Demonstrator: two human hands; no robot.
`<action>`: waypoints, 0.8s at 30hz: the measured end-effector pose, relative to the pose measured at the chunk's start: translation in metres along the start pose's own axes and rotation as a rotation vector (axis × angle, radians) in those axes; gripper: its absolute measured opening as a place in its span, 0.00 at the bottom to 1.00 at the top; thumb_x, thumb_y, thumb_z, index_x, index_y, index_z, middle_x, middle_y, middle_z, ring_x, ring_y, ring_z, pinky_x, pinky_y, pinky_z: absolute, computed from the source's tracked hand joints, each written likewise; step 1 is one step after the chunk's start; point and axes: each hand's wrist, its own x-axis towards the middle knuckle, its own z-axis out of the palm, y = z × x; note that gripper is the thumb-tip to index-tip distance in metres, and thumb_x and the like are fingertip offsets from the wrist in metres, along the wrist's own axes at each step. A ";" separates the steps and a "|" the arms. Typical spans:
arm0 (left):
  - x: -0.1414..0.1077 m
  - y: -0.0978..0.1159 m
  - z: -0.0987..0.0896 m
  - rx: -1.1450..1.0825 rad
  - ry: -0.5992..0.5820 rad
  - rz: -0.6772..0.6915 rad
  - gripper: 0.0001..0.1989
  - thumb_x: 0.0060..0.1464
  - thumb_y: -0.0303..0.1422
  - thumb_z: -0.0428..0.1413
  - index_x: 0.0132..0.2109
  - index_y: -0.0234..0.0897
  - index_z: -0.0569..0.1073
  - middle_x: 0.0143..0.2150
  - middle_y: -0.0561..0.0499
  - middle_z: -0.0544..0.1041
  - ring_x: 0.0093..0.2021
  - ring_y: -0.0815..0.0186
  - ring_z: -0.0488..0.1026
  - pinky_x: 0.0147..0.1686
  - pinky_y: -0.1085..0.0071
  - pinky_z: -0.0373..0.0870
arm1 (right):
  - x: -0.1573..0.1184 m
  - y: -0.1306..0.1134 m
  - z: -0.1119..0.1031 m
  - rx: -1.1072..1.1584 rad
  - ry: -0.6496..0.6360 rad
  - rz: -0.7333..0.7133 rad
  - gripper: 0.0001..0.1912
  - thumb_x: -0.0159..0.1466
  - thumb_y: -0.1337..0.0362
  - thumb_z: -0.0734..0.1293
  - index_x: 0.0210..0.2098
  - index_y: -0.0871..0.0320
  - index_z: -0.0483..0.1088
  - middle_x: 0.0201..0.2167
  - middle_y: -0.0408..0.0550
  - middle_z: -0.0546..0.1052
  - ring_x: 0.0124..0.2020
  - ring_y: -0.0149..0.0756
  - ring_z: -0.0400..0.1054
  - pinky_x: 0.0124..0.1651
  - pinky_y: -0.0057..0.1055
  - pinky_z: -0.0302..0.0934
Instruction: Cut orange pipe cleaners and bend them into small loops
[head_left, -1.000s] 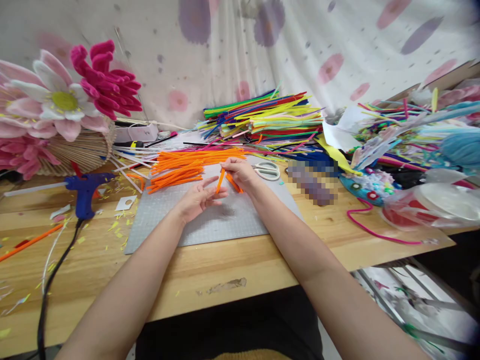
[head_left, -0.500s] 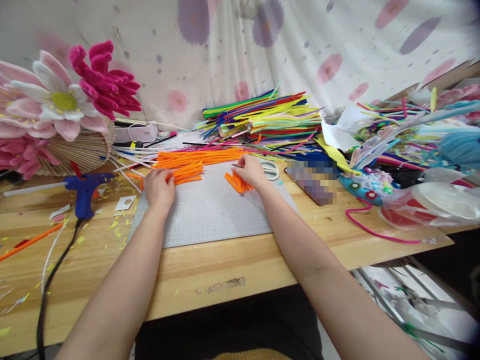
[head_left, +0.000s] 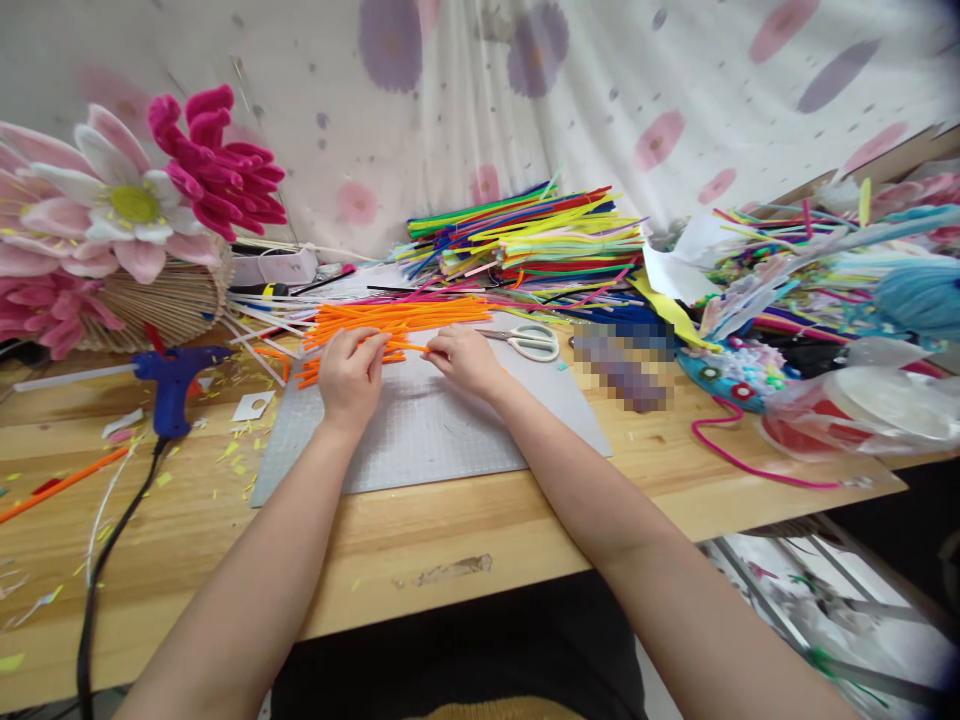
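Over the grey cutting mat (head_left: 427, 440), my two hands are close together. A short orange pipe cleaner (head_left: 411, 348) runs between their fingertips. My right hand (head_left: 466, 362) pinches its right end. My left hand (head_left: 350, 378) has its fingers closed around the other end, partly hidden behind the hand. Just beyond the hands lies a bundle of orange pipe cleaners (head_left: 420, 313), long ones at the back and shorter ones by my left hand. White-handled scissors (head_left: 534, 342) rest on the mat to the right of my right hand.
At left are a blue glue gun (head_left: 171, 390) with a black cord, and fuzzy flowers (head_left: 131, 205). Multicoloured pipe cleaners (head_left: 525, 235) are heaped at the back. A blurred phone (head_left: 622, 370), a pink cord (head_left: 720, 450) and a plastic-wrapped roll (head_left: 862, 405) lie right.
My right hand has moved left and nearer to me, uncovering the scissors. My left hand has shifted right. One orange pipe cleaner now spans between them.
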 end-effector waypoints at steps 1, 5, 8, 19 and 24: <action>-0.001 0.000 0.001 -0.028 -0.007 -0.016 0.14 0.56 0.34 0.47 0.44 0.38 0.74 0.45 0.45 0.74 0.48 0.63 0.68 0.51 0.64 0.60 | 0.001 0.002 0.000 0.065 0.029 0.049 0.10 0.60 0.62 0.62 0.26 0.60 0.71 0.26 0.47 0.71 0.30 0.32 0.60 0.34 0.29 0.49; -0.004 0.000 0.004 -0.158 -0.024 -0.171 0.15 0.57 0.36 0.46 0.44 0.36 0.73 0.43 0.45 0.76 0.46 0.62 0.70 0.48 0.65 0.64 | 0.005 0.012 -0.003 0.458 0.116 0.267 0.12 0.58 0.58 0.63 0.24 0.61 0.67 0.21 0.41 0.67 0.24 0.27 0.58 0.29 0.26 0.49; -0.007 0.008 0.009 -0.432 -0.088 -0.379 0.17 0.56 0.39 0.47 0.44 0.34 0.72 0.41 0.44 0.76 0.41 0.62 0.73 0.43 0.65 0.68 | 0.006 0.011 -0.003 0.759 0.086 0.278 0.12 0.55 0.56 0.64 0.26 0.60 0.64 0.21 0.39 0.66 0.23 0.25 0.58 0.29 0.25 0.52; -0.013 0.044 0.018 -1.214 -0.498 -0.910 0.09 0.52 0.28 0.52 0.40 0.29 0.71 0.36 0.43 0.77 0.34 0.66 0.76 0.35 0.69 0.74 | 0.001 -0.002 -0.003 0.972 -0.125 0.254 0.11 0.51 0.60 0.66 0.22 0.60 0.61 0.21 0.38 0.64 0.23 0.24 0.57 0.28 0.24 0.52; -0.015 0.042 0.018 -1.245 -0.580 -0.924 0.08 0.52 0.28 0.53 0.39 0.30 0.72 0.35 0.44 0.78 0.33 0.66 0.76 0.34 0.69 0.74 | -0.001 -0.002 -0.003 0.955 -0.212 0.304 0.11 0.49 0.61 0.66 0.21 0.61 0.61 0.19 0.37 0.63 0.22 0.23 0.55 0.26 0.24 0.49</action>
